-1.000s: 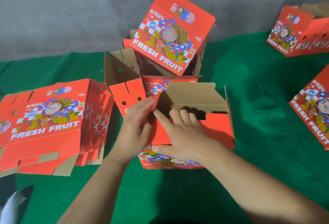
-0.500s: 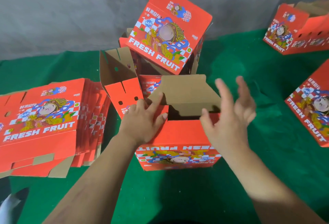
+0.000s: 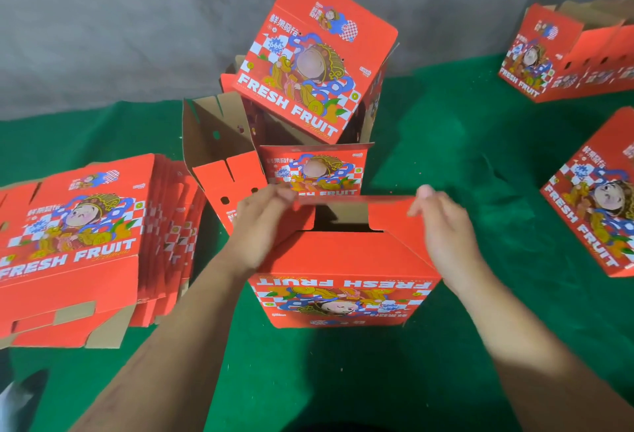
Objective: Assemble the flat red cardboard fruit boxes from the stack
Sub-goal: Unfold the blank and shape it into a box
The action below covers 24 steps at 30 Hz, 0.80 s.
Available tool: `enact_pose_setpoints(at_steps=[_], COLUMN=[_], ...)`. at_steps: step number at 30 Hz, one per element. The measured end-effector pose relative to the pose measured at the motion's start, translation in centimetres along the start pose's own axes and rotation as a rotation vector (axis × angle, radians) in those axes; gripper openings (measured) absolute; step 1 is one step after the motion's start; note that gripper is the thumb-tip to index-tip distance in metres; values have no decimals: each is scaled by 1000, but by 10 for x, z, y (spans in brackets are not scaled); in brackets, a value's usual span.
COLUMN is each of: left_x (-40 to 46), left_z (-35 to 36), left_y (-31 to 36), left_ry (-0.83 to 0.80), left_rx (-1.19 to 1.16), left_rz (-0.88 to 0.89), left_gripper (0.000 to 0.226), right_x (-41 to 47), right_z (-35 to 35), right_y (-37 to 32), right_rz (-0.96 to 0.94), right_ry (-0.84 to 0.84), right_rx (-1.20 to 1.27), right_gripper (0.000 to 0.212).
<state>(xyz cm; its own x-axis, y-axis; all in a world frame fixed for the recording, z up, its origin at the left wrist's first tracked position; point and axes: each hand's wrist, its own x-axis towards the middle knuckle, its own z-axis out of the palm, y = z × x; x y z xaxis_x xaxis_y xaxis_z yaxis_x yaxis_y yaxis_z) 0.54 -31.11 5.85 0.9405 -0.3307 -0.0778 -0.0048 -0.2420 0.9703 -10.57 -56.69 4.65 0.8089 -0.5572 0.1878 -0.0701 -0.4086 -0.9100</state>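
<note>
Left hand (image 3: 264, 225) pinches the far flap (image 3: 356, 207) at its left end, fingertips curled over the top edge. Right hand (image 3: 442, 225) pinches the same flap at its right end, thumb up top. Both grip abt level, so neither's nearer; the flap's long axis runs left-right between them, w/ a notch cut in its middle. Flap stands tilted toward the person over the dark opening of the box (image 3: 343, 270), which sits upside down on the green cloth (image 3: 446, 164) right in front of the arms, print facing near. Near panel already lies sloped across the opening. Looks like the next move is folding the flap down & toward the near side, so its lower tabs must meet that panel's far edge. Flat stack (image 3: 79, 243) lies left, well apart; finished boxes (image 3: 308, 64) pile up just beyond.
</note>
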Motion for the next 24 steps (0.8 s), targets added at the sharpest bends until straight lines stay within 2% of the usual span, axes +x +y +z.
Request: enact_pose_setpoints(at_steps=[1, 2, 4, 5, 6, 8, 11, 12, 14, 16, 18, 19, 21, 22, 23, 24], left_x=[-4, -6, -4, -2, -2, -2, -3, -4, -5, -10, -15, -21, -28, -29, -33, -38], left_z=[-1, -2, -6, -6, -4, 5, 13, 11, 5, 1, 3, 6, 10, 10, 9, 8], left_y=[1, 3, -3, -5, -4, 1, 0, 1, 4, 7, 6, 5, -3, -6, -6, -7], left_ry=[-23, -20, 21, 24, 11, 24, 44, 29, 49, 152, 335, 418, 471, 414, 284, 112], left_rx=[-156, -161, 279, 485, 575, 717, 897, 818, 443, 33, -165, -207, -278, -367, -480, -568], left_rz=[-45, -51, 61, 81, 50, -31, -49, -39, -19, -52, -73, -63, -158, -283, -430, -558], left_gripper=[37, 46, 56, 70, 88, 102, 91, 85, 54, 17, 10, 14, 49, 68, 78, 75], right_x=[5, 8, 14, 15, 16, 15, 8, 4, -1, -4, -3, -2, -2, -5, -9, -14], right_z=[3, 5, 6, 5, 4, 6, 12, 12, 5, -3, -6, -8, -12, -12, -12, -11], right_y=[-3, -4, -4, -1, -1, -4, -13, -13, -12, -16, -19, -20, -22, -22, -20, -16], right_rz=[114, 180, 215, 191, 150, 101, 102, 89, 48, 74, 140, 184, 237, 212, 154, 82], right_ry=[43, 25, -214, -343, -424, -434, -380, -368, -358, -288, -112, -29, 39, 32, 39, 80], right_rx=[103, 105, -94, -204, -316, -524, -759, -781, -711, -433, -119, -6, 164, 195, 179, 135], right_gripper=[47, 53, 79, 89, 92, 86, 87, 87, 85, 85, 82, 79, 67, 53, 34, 16])
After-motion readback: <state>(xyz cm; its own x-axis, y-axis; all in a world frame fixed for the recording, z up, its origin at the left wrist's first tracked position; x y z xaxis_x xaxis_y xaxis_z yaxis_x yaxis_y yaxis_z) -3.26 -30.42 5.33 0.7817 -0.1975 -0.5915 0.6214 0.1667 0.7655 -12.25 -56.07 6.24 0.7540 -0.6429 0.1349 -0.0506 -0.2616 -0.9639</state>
